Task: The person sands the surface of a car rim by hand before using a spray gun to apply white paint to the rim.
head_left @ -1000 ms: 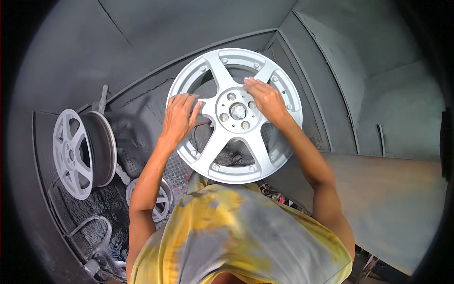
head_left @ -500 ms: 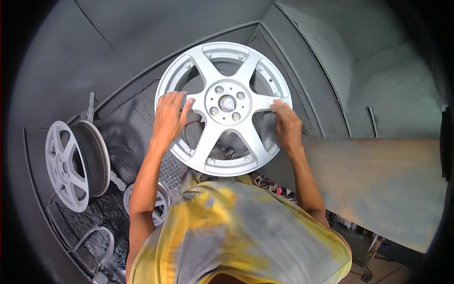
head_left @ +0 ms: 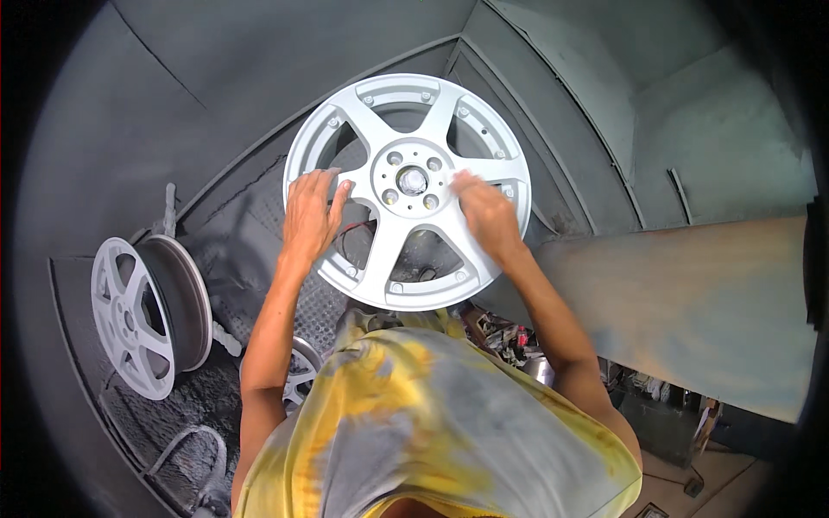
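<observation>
Wheel touched by part-open left hand, thumb spread; right hand half-curled over it, blurred, hold unclear.

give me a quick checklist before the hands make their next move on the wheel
1. Left hand at the white wheel: ok, over its left side, thumb apart from the fingers.
2. Right hand touching the wheel: cannot tell, it is over the right side near the hub and its fingertips are blurred.
3. Spoked face toward the camera: ok.
4. Support under the wheel: cannot tell, hidden from this view.
5. Second wheel clear of the hands: ok, tipped on edge away to the left.
6. Third wheel fully in view: not ok, partly hidden by the left arm and shirt.
</observation>
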Motion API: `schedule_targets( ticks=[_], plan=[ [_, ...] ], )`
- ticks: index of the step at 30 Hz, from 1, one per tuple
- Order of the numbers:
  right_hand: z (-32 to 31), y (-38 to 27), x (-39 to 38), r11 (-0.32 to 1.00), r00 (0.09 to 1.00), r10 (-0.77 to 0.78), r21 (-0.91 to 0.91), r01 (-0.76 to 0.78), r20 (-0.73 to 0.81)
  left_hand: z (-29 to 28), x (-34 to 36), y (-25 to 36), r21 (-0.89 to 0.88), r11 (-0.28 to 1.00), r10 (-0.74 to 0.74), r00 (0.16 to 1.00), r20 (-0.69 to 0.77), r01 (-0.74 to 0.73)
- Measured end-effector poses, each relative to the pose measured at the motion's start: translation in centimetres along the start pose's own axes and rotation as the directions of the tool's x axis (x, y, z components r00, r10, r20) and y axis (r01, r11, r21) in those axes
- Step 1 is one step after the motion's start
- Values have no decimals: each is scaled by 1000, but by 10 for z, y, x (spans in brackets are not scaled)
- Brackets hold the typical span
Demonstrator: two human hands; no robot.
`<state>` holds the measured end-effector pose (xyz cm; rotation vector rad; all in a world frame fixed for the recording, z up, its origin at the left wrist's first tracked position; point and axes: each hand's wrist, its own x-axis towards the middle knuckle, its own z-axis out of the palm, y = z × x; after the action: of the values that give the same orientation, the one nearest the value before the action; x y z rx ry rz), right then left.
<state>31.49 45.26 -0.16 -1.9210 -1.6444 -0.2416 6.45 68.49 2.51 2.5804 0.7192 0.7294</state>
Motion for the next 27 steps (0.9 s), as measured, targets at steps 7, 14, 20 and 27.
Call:
schedule_targets(
  ticks=[7, 14, 20, 27],
  plan=[
    [-9, 28, 35, 999, 999, -33, -29, 34, 36, 0, 3, 0, -14, 1000, 18, 999, -27, -18],
    [-8, 14, 23, 991, 987, -102, -79, 112, 126, 3, -1, -3, -21, 999, 31, 998, -50, -32],
    [-8, 2, 0, 989, 983, -111, -85, 124, 146, -3, -2, -5, -25, 1000, -9, 999, -38, 8],
    [-5, 9, 25, 999, 992, -26, -33, 30, 126, -3, -7, 0, -36, 999, -27, 999, -41, 25]
  ],
)
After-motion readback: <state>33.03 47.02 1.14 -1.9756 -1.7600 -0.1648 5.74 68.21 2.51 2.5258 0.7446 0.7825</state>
